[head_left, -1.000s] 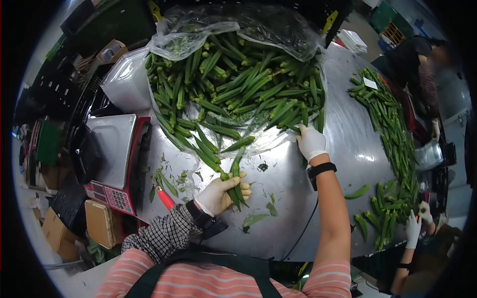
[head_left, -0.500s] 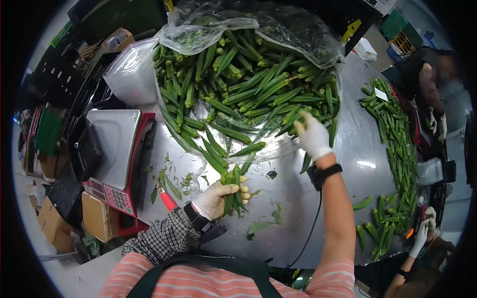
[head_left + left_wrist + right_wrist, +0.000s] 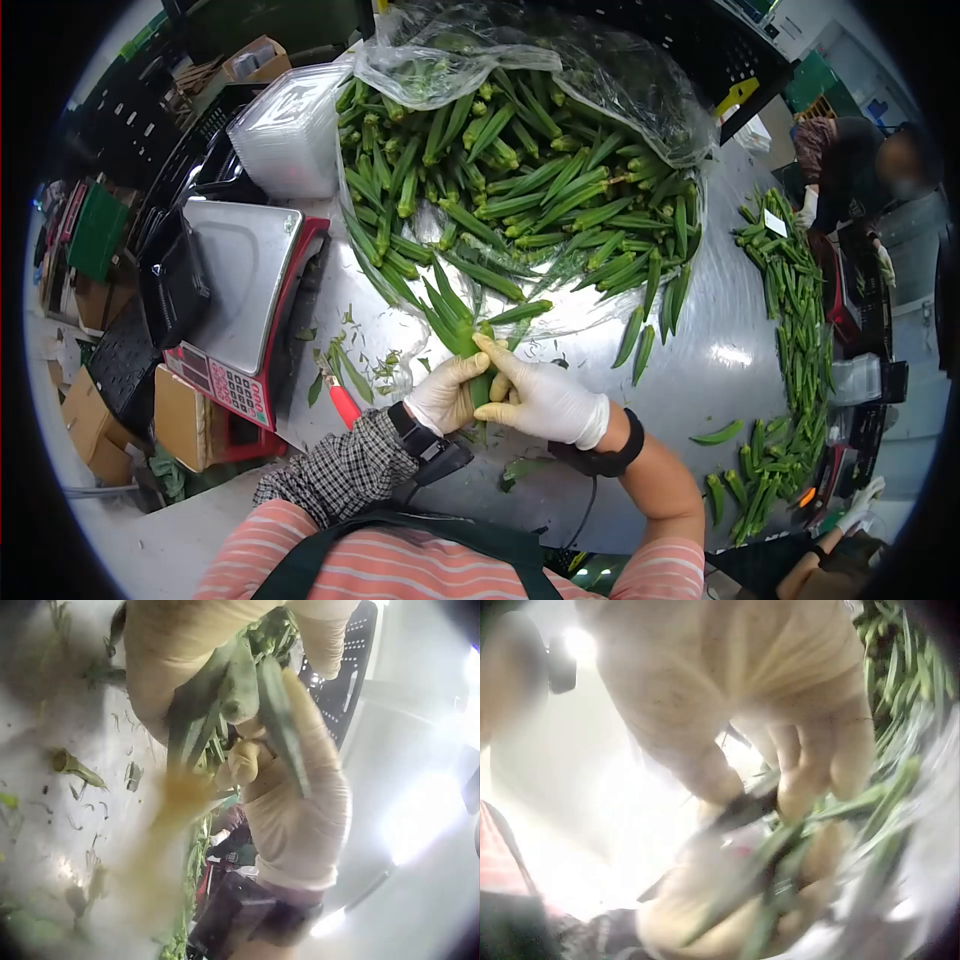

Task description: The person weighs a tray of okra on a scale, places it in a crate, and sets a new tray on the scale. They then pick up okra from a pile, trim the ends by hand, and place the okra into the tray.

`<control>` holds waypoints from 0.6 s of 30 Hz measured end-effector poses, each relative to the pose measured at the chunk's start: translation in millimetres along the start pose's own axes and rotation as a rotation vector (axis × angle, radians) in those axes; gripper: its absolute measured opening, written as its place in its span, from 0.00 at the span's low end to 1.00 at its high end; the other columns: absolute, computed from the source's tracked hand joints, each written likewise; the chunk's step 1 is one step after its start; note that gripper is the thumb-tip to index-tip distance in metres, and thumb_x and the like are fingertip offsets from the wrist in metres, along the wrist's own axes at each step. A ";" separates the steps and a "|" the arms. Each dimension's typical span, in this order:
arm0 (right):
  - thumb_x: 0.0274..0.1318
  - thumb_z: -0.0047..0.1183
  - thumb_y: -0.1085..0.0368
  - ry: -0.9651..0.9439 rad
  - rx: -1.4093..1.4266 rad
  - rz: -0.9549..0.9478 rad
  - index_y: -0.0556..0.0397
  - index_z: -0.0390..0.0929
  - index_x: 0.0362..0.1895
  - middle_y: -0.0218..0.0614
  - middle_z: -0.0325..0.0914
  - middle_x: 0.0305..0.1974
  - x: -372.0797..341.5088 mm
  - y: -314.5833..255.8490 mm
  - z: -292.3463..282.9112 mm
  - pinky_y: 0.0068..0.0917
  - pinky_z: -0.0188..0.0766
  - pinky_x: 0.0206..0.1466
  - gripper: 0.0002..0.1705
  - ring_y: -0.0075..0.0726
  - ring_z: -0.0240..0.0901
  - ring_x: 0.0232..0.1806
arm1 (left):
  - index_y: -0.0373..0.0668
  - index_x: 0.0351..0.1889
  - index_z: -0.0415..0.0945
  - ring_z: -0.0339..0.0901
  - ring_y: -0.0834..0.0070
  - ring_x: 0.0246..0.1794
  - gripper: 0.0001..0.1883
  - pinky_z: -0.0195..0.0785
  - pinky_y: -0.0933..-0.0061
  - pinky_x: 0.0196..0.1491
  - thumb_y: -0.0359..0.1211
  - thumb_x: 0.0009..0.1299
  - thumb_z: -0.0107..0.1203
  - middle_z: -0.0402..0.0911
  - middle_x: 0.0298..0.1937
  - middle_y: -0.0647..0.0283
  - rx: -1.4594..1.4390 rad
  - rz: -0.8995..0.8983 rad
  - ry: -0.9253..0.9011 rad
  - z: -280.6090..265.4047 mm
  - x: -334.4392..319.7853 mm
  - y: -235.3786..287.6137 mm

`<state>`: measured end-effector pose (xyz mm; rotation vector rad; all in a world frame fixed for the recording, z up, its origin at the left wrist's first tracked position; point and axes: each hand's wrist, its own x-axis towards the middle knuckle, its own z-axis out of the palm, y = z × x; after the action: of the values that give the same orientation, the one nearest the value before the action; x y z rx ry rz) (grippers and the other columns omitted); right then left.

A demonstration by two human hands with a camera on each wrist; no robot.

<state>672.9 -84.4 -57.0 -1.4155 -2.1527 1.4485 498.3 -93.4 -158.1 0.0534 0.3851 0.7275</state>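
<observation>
Both hands wear whitish gloves and meet over the near middle of the metal table. My left hand grips a small bunch of green okra pods, with tips and stem ends poking out between the fingers. From the right, my right hand closes in on the same bunch; in the right wrist view its thumb and fingers pinch an okra pod against the others, partly blurred. Just beyond the hands, loose okra pods lie at the edge of a large okra heap on clear plastic.
A red scale stands at the left, with stacked clear trays behind it. A red-handled tool and leaf scraps lie near the left hand. More okra lines the right side, where other people work.
My right hand has moved from the edge of the heap back to my left hand and joined it at the bunch. The left hand has kept hold of its okra.
</observation>
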 end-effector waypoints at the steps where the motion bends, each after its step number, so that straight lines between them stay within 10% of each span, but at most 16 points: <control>1: 0.47 0.56 0.56 -0.007 0.025 -0.051 0.51 0.60 0.61 0.41 0.76 0.26 3.5 -1.1 -5.1 0.30 0.69 0.33 0.36 0.39 0.73 0.26 | 0.37 0.55 0.63 0.73 0.64 0.45 0.23 0.66 0.59 0.53 0.33 0.64 0.55 0.74 0.45 0.55 0.004 0.008 -0.003 0.0 -5.1 3.3; 3: 0.47 0.56 0.54 0.358 0.349 -0.005 0.51 0.65 0.56 0.39 0.76 0.24 30.3 33.3 -33.3 0.29 0.69 0.32 0.32 0.39 0.73 0.26 | 0.36 0.57 0.61 0.73 0.63 0.46 0.24 0.64 0.58 0.55 0.31 0.64 0.52 0.74 0.44 0.55 -0.026 0.037 0.038 4.8 -14.5 10.0; 5: 0.48 0.56 0.51 0.691 -0.120 0.110 0.53 0.66 0.54 0.41 0.77 0.29 59.2 63.6 -81.9 0.28 0.70 0.35 0.32 0.40 0.74 0.29 | 0.34 0.59 0.59 0.72 0.61 0.48 0.27 0.62 0.55 0.57 0.28 0.61 0.50 0.74 0.45 0.54 -0.024 0.096 0.002 3.0 -23.4 17.3; 7: 0.46 0.58 0.48 0.874 -0.217 0.302 0.58 0.63 0.56 0.46 0.77 0.36 91.7 81.5 -109.4 0.31 0.70 0.39 0.38 0.43 0.75 0.32 | 0.32 0.59 0.58 0.71 0.60 0.50 0.30 0.58 0.52 0.59 0.29 0.58 0.52 0.73 0.49 0.53 0.035 0.157 0.025 11.1 -33.5 20.8; 10: 0.36 0.60 0.39 0.862 0.356 0.457 0.65 0.55 0.60 0.59 0.73 0.44 136.4 84.1 -121.0 0.40 0.67 0.48 0.55 0.56 0.73 0.43 | 0.34 0.59 0.58 0.71 0.60 0.50 0.29 0.61 0.53 0.58 0.28 0.59 0.52 0.73 0.48 0.53 0.012 0.203 0.060 16.2 -45.6 25.4; 11: 0.37 0.60 0.41 1.121 0.049 0.392 0.65 0.56 0.59 0.60 0.73 0.43 158.2 112.3 -112.3 0.40 0.66 0.50 0.52 0.59 0.71 0.45 | 0.34 0.59 0.58 0.71 0.60 0.50 0.29 0.61 0.53 0.57 0.29 0.60 0.52 0.73 0.49 0.53 0.017 0.197 0.066 14.4 -48.4 27.3; 13: 0.38 0.59 0.47 1.096 -0.003 0.591 0.63 0.62 0.54 0.58 0.74 0.41 155.7 88.2 -111.7 0.39 0.67 0.49 0.43 0.59 0.72 0.43 | 0.34 0.59 0.58 0.71 0.60 0.50 0.29 0.62 0.53 0.56 0.32 0.61 0.54 0.73 0.48 0.54 0.034 0.213 0.049 13.5 -50.0 31.0; 18: 0.42 0.56 0.62 0.706 0.455 0.119 0.61 0.67 0.45 0.42 0.76 0.34 94.5 63.6 -90.5 0.32 0.70 0.39 0.25 0.38 0.73 0.34 | 0.34 0.58 0.59 0.73 0.61 0.47 0.27 0.64 0.55 0.55 0.31 0.62 0.54 0.73 0.47 0.54 0.080 0.272 0.117 12.9 -54.9 40.1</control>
<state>715.6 49.9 -93.0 -1.5687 -1.2435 1.1256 440.0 -98.5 -121.1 0.1412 0.5255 0.9863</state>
